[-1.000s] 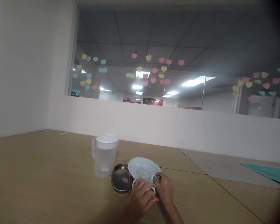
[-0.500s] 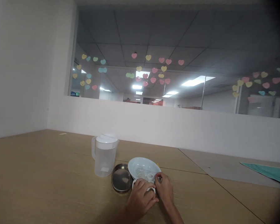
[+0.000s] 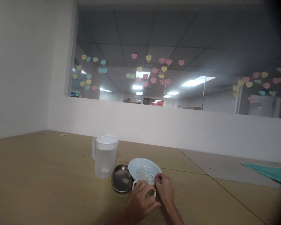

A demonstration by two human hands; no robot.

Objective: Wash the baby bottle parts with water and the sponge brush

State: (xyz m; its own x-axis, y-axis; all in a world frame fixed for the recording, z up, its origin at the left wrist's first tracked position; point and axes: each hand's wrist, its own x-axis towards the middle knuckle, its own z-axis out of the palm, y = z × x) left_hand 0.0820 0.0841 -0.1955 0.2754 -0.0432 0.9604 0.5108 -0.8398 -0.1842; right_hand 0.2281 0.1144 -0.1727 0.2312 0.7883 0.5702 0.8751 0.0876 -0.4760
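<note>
My left hand (image 3: pixel 142 200) curls over a white cup (image 3: pixel 134 185), which it mostly hides; part of the rim and what looks like a handle show around the fingers. Close by on the right, my right hand (image 3: pixel 165 189) has its thumb and fingertips pinched together at the edge of a white bowl (image 3: pixel 137 163). What the pinch holds is too small or hidden to make out. A small white piece with a round opening (image 3: pixel 151 177) lies beside those fingertips, over the near side of the bowl. Something pale and translucent (image 3: pixel 140 172) is in the bowl.
Left of the bowl is a round metal tin (image 3: pixel 122 179). Behind it stands a translucent lidded pitcher (image 3: pixel 105 159) with its handle to the left. A teal cloth (image 3: pixel 269 173) lies at the far right of the wooden table (image 3: pixel 49 181). A wall with a window closes off the back.
My left hand's fingers have shifted slightly and its thumb reaches a little farther right, uncovering more of the cup's opening. My right hand stays nearly in place.
</note>
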